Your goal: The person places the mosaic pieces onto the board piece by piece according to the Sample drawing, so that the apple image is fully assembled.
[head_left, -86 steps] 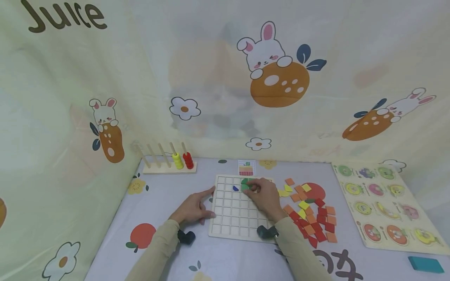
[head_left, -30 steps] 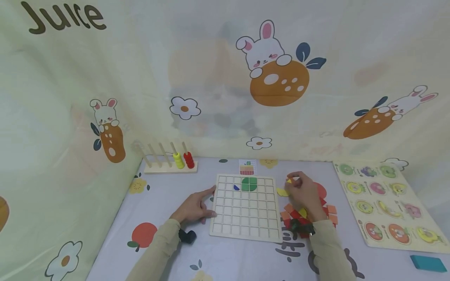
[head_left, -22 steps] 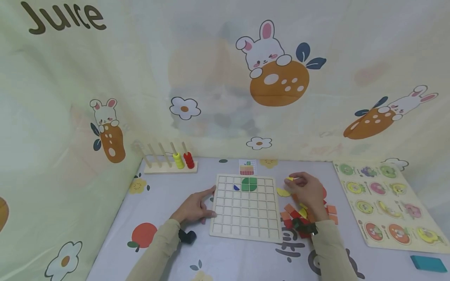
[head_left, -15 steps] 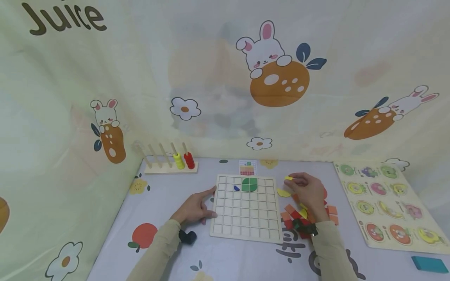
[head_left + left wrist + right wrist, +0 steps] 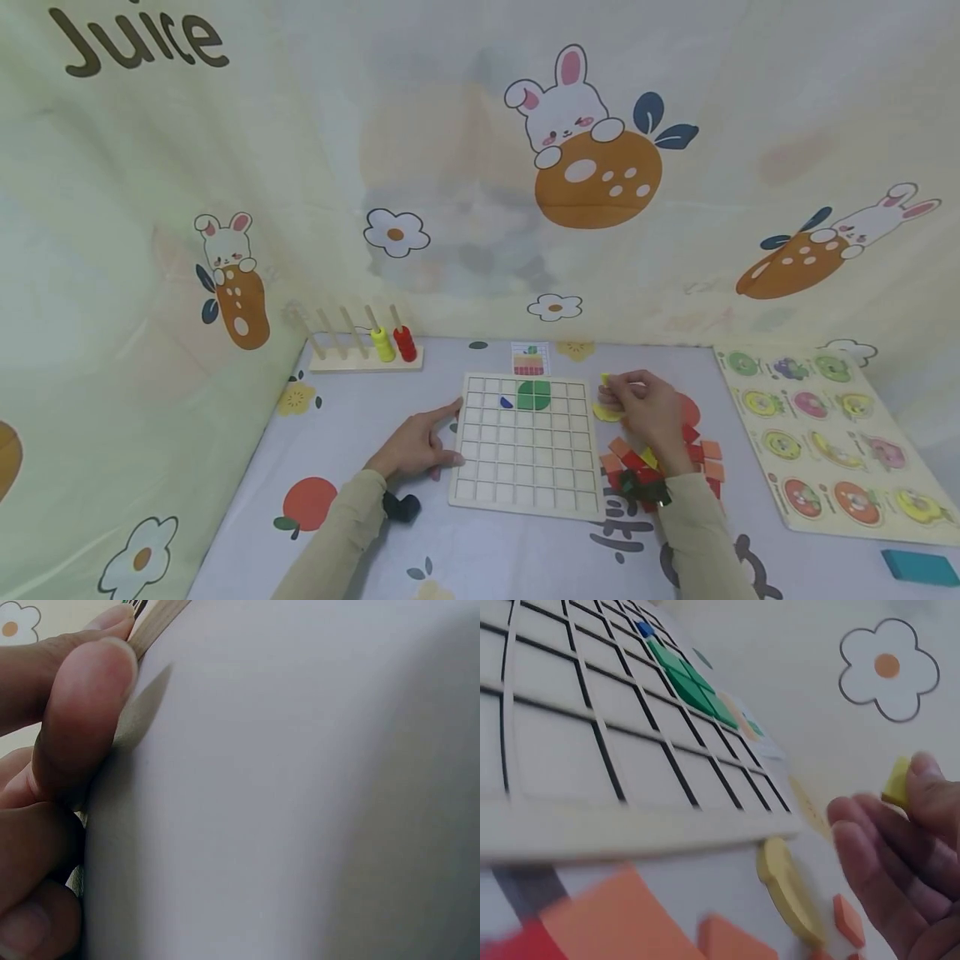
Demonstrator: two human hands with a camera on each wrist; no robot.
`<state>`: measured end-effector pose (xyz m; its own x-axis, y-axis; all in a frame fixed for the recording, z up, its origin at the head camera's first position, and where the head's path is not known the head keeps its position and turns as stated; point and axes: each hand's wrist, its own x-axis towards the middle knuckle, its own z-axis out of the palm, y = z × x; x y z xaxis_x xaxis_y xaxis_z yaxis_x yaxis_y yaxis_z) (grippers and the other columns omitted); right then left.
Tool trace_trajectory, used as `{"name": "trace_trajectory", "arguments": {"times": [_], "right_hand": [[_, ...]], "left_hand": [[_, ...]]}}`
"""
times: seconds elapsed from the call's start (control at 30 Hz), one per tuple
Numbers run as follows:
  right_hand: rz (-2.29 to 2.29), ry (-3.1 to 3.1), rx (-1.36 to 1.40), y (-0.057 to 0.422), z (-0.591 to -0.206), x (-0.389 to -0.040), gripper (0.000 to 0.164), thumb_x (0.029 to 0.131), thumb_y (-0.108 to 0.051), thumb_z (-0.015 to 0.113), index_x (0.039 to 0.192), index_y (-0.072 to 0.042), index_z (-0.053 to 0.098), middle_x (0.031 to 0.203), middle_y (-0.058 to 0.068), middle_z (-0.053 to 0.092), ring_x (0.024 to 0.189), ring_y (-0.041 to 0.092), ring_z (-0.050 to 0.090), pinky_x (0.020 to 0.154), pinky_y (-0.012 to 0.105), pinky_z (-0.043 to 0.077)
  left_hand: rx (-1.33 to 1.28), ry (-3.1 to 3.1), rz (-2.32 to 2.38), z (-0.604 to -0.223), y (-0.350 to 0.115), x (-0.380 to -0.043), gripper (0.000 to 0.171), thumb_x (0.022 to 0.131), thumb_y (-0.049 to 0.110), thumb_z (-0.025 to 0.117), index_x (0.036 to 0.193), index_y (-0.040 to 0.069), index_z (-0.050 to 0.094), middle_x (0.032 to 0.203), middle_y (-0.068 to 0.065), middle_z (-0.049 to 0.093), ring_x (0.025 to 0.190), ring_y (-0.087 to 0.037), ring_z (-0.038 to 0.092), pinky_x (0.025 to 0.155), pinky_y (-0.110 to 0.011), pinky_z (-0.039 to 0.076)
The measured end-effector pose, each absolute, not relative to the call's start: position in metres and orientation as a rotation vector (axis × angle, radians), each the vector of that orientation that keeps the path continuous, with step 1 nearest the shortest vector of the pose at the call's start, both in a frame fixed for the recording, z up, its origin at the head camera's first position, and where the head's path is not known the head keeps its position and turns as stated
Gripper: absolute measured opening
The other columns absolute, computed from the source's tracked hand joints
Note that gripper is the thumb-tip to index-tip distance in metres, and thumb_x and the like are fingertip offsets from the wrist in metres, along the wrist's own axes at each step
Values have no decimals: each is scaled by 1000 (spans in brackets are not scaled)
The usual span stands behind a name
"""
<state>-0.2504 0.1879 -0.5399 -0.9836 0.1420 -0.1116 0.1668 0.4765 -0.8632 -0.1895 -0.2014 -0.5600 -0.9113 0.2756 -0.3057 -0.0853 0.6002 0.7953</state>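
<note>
A wooden grid board (image 5: 525,507) lies on the table, holding several green pieces (image 5: 534,396) that form a rounded shape and one small blue piece (image 5: 506,402). My left hand (image 5: 412,443) rests against the board's left edge, index finger and thumb spread apart; the thumb (image 5: 90,697) touches the edge in the left wrist view. Just right of the board, my right hand (image 5: 651,412) pinches a small yellow tile (image 5: 897,780) off the table. Under that hand, yellow rounded pieces (image 5: 784,889) lie on the cloth by the board's edge.
Orange and red tiles (image 5: 692,454) are scattered right of the board, partly hidden by my right forearm. Behind it lies a small picture card (image 5: 530,360). A bead counting rack (image 5: 367,360) stands back left, a fruit puzzle board (image 5: 832,433) right, and a teal block (image 5: 921,568) front right.
My right hand has left the green pieces on the board and moved right to the loose tiles, picking up a yellow tile. It has since shifted slightly left. The left hand has stayed put.
</note>
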Motion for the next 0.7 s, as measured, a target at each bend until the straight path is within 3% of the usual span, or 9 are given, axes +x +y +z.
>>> {"name": "trace_trajectory", "arguments": {"times": [0.17,0.37,0.53,0.7], "right_hand": [[-1617,2679,196,172,-543,-250,35,108,-39,62,119,-6,58,116,17,79,90,19,79,72,17,57],[-1569,2750,144,145,-542,-249,35,108,-42,61,126,-11,64,105,12,80,91,23,70,74,27,47],[-1646,2737,41,115,-543,-246,31,105,-36,69,126,-13,65,98,11,81,90,24,75,76,27,47],[-1638,2702,-16,85,-547,-241,25,100,-32,76,117,-16,67,89,5,81,80,18,75,75,26,48]], "left_hand": [[146,2429,1232,-560,-201,-189,102,83,24,92,167,28,35,56,0,63,47,-16,62,65,-31,46],[152,2429,1235,-561,-201,-189,102,83,24,92,167,27,35,56,0,63,47,-15,62,64,-30,45],[155,2432,1233,-561,-201,-189,102,83,24,92,167,27,35,56,0,63,47,-16,62,64,-30,45],[149,2441,1224,-561,-201,-189,101,83,24,92,167,28,35,56,0,62,47,-16,62,65,-30,45]]}}
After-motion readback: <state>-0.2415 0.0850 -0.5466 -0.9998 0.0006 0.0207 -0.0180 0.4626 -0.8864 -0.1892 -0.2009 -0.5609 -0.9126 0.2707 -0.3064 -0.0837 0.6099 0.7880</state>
